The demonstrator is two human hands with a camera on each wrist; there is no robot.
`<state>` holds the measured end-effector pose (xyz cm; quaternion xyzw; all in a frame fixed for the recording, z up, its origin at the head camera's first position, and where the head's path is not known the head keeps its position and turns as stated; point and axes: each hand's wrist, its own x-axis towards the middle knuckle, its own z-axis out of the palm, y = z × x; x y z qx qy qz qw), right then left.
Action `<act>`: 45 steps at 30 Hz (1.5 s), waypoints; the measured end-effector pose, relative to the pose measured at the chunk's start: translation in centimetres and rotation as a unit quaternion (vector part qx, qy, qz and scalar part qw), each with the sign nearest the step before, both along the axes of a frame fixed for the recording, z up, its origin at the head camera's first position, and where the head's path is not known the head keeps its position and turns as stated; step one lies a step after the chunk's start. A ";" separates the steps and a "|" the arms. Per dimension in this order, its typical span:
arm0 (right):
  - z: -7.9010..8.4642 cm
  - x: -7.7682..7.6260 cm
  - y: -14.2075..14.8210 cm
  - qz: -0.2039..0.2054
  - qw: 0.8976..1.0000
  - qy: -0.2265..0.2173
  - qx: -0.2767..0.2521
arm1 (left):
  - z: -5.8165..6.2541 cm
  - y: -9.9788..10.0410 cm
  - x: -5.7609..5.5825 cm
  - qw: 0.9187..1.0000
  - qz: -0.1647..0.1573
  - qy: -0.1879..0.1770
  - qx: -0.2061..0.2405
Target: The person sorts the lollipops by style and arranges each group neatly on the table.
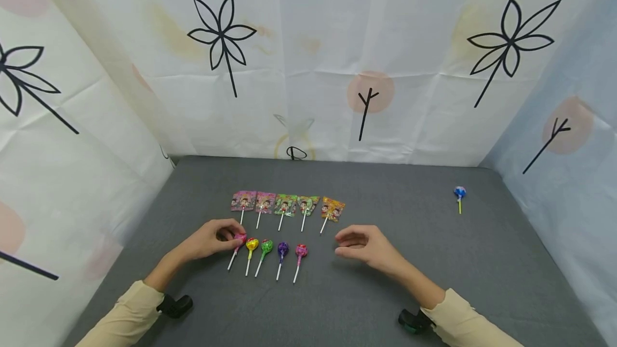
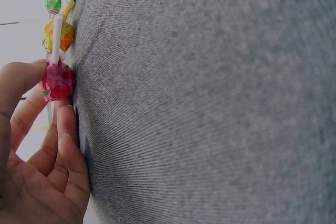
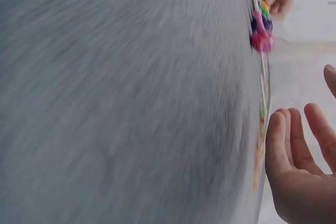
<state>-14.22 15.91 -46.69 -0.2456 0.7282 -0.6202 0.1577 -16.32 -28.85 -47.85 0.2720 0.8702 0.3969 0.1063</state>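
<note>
My left hand [image 1: 215, 239] pinches the ball of a pink lollipop [image 2: 59, 81] between thumb and fingers, its white stick slanting toward me on the grey cloth. To its right, in the same row, lie a yellow lollipop [image 1: 252, 244], a green lollipop [image 1: 266, 246], a purple lollipop [image 1: 283, 249] and another pink lollipop [image 1: 301, 250]. My right hand [image 1: 368, 248] hovers over the cloth to the right of the row, fingers loosely bent and apart from the thumb, holding nothing.
Behind that row lie several flat-wrapped lollipops, with a pink packet [image 1: 243, 201] at the left end and an orange packet [image 1: 332, 209] at the right. A blue lollipop [image 1: 460, 192] lies alone at the far right. Printed cloth walls [image 1: 318, 42] border the grey table [image 1: 385, 186].
</note>
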 end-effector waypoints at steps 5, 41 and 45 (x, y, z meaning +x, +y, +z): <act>0.3 0.2 2.9 -0.018 1.000 -0.013 -0.001 | 0.0 0.0 0.1 1.000 -0.001 0.002 0.001; 0.9 -4.4 23.4 -0.318 0.934 0.071 0.144 | -0.1 0.0 -0.2 1.000 -0.003 0.004 0.002; 0.6 -5.4 24.0 -0.348 0.927 0.054 0.127 | 0.0 -0.1 -0.1 1.000 -0.003 0.002 0.004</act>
